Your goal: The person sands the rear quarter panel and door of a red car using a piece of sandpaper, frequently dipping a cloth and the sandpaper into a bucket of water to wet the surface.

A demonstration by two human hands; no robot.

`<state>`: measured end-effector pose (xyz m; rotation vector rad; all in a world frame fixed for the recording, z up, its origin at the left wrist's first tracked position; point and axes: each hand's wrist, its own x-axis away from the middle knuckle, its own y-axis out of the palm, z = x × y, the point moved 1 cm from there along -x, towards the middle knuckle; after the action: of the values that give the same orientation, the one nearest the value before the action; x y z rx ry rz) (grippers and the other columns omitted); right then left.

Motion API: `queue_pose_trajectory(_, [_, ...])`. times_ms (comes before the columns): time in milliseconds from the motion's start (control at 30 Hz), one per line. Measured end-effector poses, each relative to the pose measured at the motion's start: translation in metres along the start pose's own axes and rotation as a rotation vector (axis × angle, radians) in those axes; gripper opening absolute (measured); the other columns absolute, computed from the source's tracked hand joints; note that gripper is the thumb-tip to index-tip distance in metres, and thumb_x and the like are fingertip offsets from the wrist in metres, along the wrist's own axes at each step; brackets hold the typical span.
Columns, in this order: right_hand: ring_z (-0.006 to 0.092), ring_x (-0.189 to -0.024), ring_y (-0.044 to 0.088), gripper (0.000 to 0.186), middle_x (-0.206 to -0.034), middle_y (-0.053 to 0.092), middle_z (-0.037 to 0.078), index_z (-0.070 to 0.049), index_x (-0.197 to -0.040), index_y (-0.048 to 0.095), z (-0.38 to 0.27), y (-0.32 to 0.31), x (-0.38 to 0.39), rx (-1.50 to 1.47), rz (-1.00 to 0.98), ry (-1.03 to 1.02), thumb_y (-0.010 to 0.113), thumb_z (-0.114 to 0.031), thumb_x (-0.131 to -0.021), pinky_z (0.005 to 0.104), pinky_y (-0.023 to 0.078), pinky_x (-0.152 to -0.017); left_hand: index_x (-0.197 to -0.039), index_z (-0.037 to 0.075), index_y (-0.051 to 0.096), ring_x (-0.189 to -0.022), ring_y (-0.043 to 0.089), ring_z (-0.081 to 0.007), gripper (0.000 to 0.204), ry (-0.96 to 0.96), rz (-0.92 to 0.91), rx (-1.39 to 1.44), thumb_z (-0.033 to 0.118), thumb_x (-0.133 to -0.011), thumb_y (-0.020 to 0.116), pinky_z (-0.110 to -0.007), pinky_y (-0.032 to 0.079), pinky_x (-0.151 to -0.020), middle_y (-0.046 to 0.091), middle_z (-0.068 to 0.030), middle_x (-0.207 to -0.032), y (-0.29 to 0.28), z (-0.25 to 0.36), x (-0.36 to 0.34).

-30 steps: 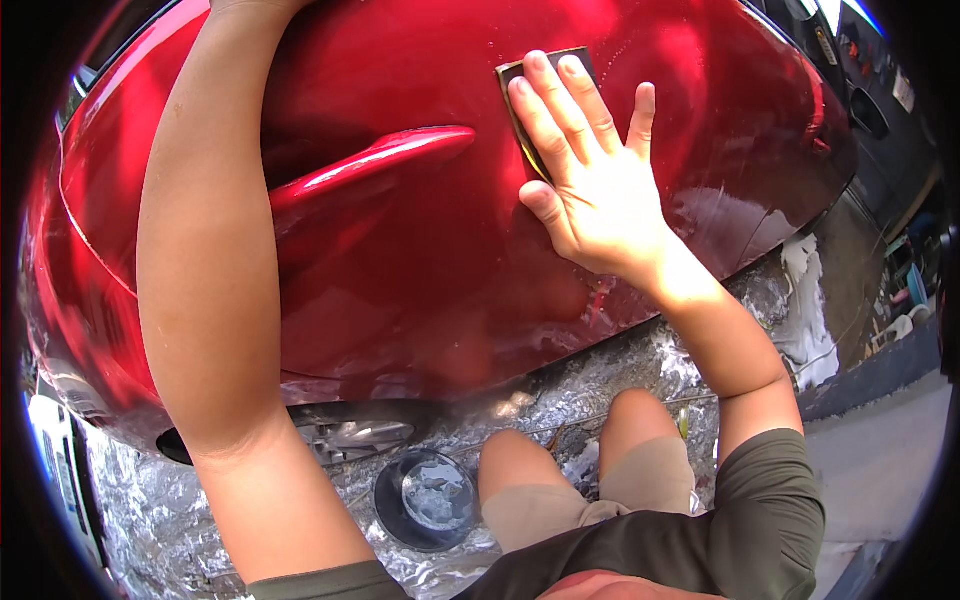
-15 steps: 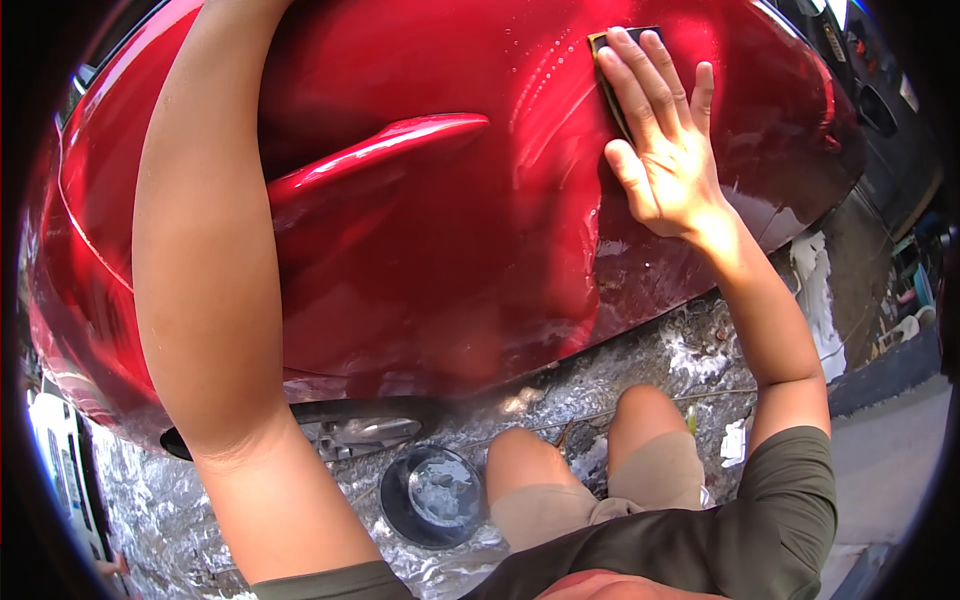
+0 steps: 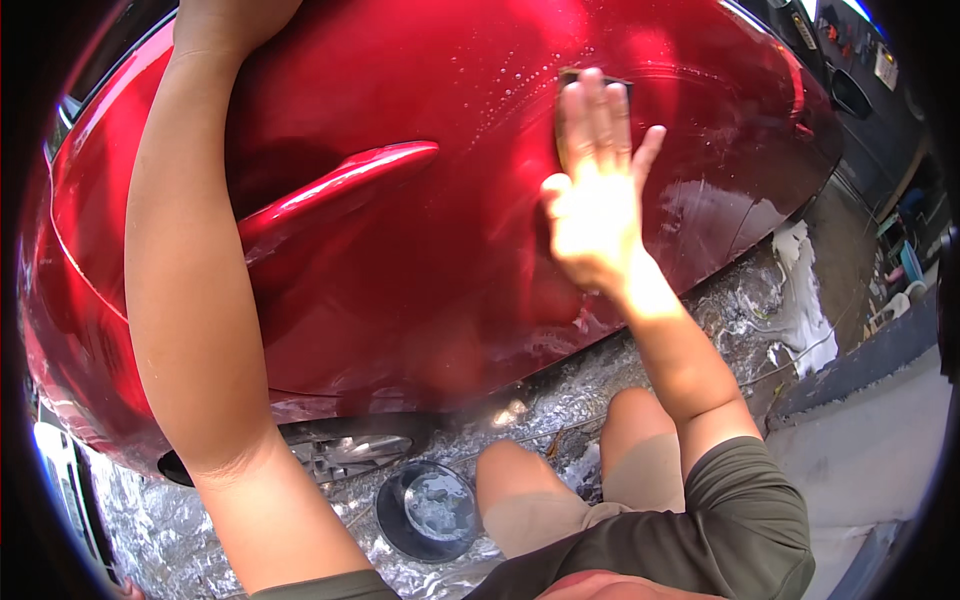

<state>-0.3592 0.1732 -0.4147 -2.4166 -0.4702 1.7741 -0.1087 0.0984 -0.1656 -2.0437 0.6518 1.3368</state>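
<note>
My right hand [image 3: 598,200] presses a flat dark pad with a yellowish edge [image 3: 565,125] against the wet red car panel [image 3: 400,260]. Its fingers lie outstretched over the pad, with the little finger apart and the thumb at the side. Most of the pad is hidden beneath them. Water beads dot the paint above and to the left of the pad. My left arm reaches up across the car, and my left hand [image 3: 240,18] is cut off by the top edge, its fingers out of sight. Between the arms is a red door handle [image 3: 345,180].
A dark bucket [image 3: 427,510] with sudsy water stands on the wet, foamy ground, left of my knees. A car wheel [image 3: 355,447] shows under the panel. At the right are a low wall [image 3: 860,370] and a dark vehicle [image 3: 850,95].
My right hand and the pad have moved left and downward over the panel. The view has shifted a little, and my left arm stays stretched over the car.
</note>
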Motion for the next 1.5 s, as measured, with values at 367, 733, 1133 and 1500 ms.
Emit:
queue_pose_trajectory(367, [0.029,-0.162,0.0,0.076,-0.176,0.003,0.008,-0.011,-0.168,0.007,0.0,-0.004,-0.008,0.144,-0.058,-0.009,0.032,-0.052,-0.109,0.0661,-0.003,-0.124,-0.108,0.009,0.072,-0.1,0.07,-0.0307,0.037,-0.059,-0.049,0.031,0.038,-0.086,0.077,-0.041,0.054,-0.089,0.071,-0.0139,-0.107,0.001,-0.007,-0.007])
queue_pose_trajectory(733, [0.0311,-0.159,0.021,0.068,-0.167,0.031,0.01,-0.012,-0.164,0.03,0.003,-0.008,-0.031,0.086,-0.011,0.059,0.05,-0.039,-0.105,0.0709,0.007,-0.122,-0.118,0.013,0.076,-0.098,0.074,-0.0247,0.048,-0.065,-0.119,-0.076,0.052,-0.09,0.076,-0.035,0.056,-0.089,0.075,-0.0105,-0.11,-0.001,-0.031,-0.006])
queue_pose_trajectory(1133, [0.0315,-0.159,0.022,0.06,-0.17,0.029,0.009,-0.018,-0.165,0.029,-0.026,-0.007,-0.016,-0.056,-0.024,-0.012,0.04,-0.04,-0.11,0.065,0.006,-0.124,-0.126,0.016,0.073,-0.112,0.071,-0.031,0.067,-0.269,-0.189,-0.307,0.068,-0.084,0.072,-0.041,0.053,-0.098,0.073,-0.0124,-0.121,0.006,-0.028,-0.028])
queue_pose_trajectory(1500, [0.0292,-0.162,0.007,0.064,-0.175,0.011,0.009,-0.013,-0.167,0.016,0.084,-0.01,-0.013,-0.029,0.035,0.142,0.028,-0.042,-0.111,0.0655,-0.003,-0.123,-0.115,0.016,0.074,-0.105,0.071,-0.0363,0.065,0.074,-0.187,-0.345,0.072,-0.081,0.072,-0.046,0.056,-0.088,0.073,-0.0127,-0.111,0.08,0.057,-0.029])
